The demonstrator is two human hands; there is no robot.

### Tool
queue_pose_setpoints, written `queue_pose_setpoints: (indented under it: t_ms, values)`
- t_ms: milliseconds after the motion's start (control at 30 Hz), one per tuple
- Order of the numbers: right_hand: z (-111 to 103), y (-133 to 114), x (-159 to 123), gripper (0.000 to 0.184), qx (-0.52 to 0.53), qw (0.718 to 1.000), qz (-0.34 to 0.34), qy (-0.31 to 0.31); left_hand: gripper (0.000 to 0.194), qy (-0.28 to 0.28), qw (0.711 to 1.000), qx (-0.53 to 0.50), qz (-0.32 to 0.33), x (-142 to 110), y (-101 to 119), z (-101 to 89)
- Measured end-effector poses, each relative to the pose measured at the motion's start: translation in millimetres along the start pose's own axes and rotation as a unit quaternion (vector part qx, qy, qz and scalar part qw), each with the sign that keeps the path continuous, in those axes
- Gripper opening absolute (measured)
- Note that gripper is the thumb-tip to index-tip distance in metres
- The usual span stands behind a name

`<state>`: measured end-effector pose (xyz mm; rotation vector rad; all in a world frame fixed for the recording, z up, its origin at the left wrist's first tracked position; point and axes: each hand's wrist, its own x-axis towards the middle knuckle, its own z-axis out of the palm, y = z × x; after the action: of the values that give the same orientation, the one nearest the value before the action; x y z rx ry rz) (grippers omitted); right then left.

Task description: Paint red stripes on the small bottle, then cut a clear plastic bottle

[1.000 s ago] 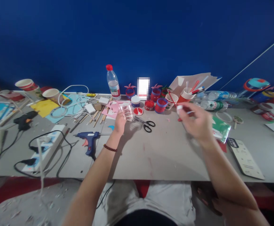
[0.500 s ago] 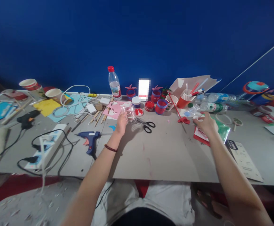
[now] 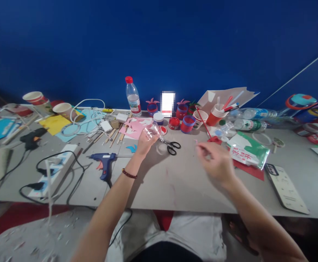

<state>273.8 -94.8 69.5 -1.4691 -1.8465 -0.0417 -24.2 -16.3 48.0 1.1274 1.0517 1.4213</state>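
Observation:
My left hand is closed around a clear, ribbed piece of plastic bottle, held just above the table. Black-handled scissors lie right beside it, their blades partly behind the plastic. Over the middle right of the table, my right hand has its thumb and fingers curled together; whatever may be pinched there cannot be made out. Close to that hand are a red brush-like stick and a green and white packet on red paper.
Behind stand a red-capped bottle, a red paint jar, purple-and-red cups and stacked paper cups. Plastic bottles lie at the right, near a phone. Leftward are a blue glue gun and a power strip.
My right hand has moved left and nearer from beside the packet and bottles, uncovering the packet. My left hand has turned the plastic piece so it tilts to the right.

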Motion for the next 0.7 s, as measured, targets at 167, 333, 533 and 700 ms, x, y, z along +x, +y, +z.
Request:
queue_pose_setpoints:
  t_ms: [167, 333, 533, 700]
  values:
    - [64.3, -53.2, 20.0, 0.024, 0.009, 0.975, 0.003, -0.224, 0.060, 0.008, 0.999, 0.037, 0.005, -3.6, 3.3, 3.1]
    - [86.3, -57.9, 25.7, 0.026, -0.008, 0.968, 0.004, -0.251, 0.060, 0.031, 0.998, 0.018, 0.047, 1.2, -4.0, 4.1]
    - [76.9, -48.2, 24.6, 0.019, -0.013, 0.964, 0.045, -0.261, 0.068, 0.030, 0.997, 0.000, 0.070, 3.9, -13.4, 4.7]
    - [72.9, -38.3, 25.8, 0.016, -0.051, 0.959, 0.075, -0.269, 0.065, 0.043, 0.976, 0.134, 0.167, -1.3, -15.6, 1.6]
